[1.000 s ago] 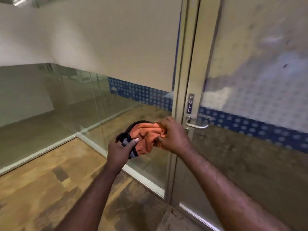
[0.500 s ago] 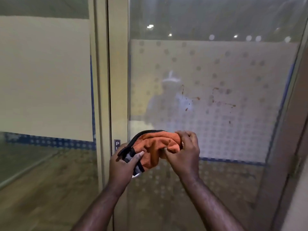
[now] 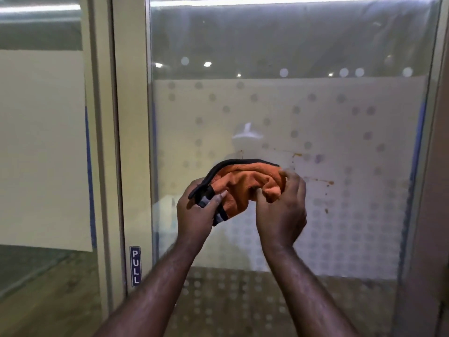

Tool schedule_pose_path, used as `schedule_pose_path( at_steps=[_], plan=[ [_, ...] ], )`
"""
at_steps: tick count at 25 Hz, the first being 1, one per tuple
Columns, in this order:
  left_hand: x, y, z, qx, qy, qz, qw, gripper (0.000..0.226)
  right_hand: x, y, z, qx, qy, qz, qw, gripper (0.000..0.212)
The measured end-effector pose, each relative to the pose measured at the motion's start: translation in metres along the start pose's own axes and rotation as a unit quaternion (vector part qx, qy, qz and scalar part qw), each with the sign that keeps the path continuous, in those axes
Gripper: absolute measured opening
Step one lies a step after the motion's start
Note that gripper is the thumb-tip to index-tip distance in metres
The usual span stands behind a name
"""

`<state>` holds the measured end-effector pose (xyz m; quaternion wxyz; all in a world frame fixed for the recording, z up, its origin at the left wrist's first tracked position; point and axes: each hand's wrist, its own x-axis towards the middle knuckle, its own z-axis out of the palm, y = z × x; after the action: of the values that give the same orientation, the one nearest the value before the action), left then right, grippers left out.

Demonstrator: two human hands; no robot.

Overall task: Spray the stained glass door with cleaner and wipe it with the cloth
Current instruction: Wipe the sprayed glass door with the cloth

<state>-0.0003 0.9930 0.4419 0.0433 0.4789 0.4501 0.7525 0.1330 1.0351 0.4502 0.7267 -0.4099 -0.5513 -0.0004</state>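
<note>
An orange cloth (image 3: 245, 188) with a black edge is bunched up between both hands, in front of the glass door (image 3: 340, 117). My left hand (image 3: 196, 215) grips its left end, by the black and grey trim. My right hand (image 3: 281, 207) pinches its right side. The door has a frosted, dotted film. Brown-orange splatter stains (image 3: 315, 181) dot the film just right of my right hand and run up toward a spot (image 3: 297, 155). No spray bottle is in view.
The beige door frame (image 3: 131, 142) stands left of the glass, with a blue PULL sign (image 3: 135, 266) low on it. A fixed glass panel (image 3: 41, 142) lies further left. Another frame post (image 3: 432, 215) borders the door on the right. Wooden floor (image 3: 36, 300) shows at lower left.
The view has swung from the side panel and handle to face the door glass straight on and closer. Both hands have kept hold of the cloth and risen toward the stains.
</note>
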Motion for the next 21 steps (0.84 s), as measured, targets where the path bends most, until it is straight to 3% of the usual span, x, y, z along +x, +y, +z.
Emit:
schedule_pose_path(
  at_steps=[4,10,16,21],
  plan=[
    [0.020,0.001,0.021,-0.034,0.000,0.045,0.998,0.030,0.007,0.000,0.028,0.104,0.030,0.011,0.994,0.057],
    [0.037,-0.018,0.039,-0.062,-0.109,0.071,0.990,0.040,0.019,-0.008,0.052,0.151,0.066,0.037,0.986,0.088],
    [0.064,-0.046,0.027,0.060,-0.202,0.182,0.960,0.051,0.042,0.001,0.096,0.101,0.094,-0.098,0.986,0.047],
    [0.087,-0.074,-0.012,0.109,-0.152,0.264,0.946,0.065,0.038,0.009,0.125,0.066,0.060,-0.165,0.982,0.050]
  ],
)
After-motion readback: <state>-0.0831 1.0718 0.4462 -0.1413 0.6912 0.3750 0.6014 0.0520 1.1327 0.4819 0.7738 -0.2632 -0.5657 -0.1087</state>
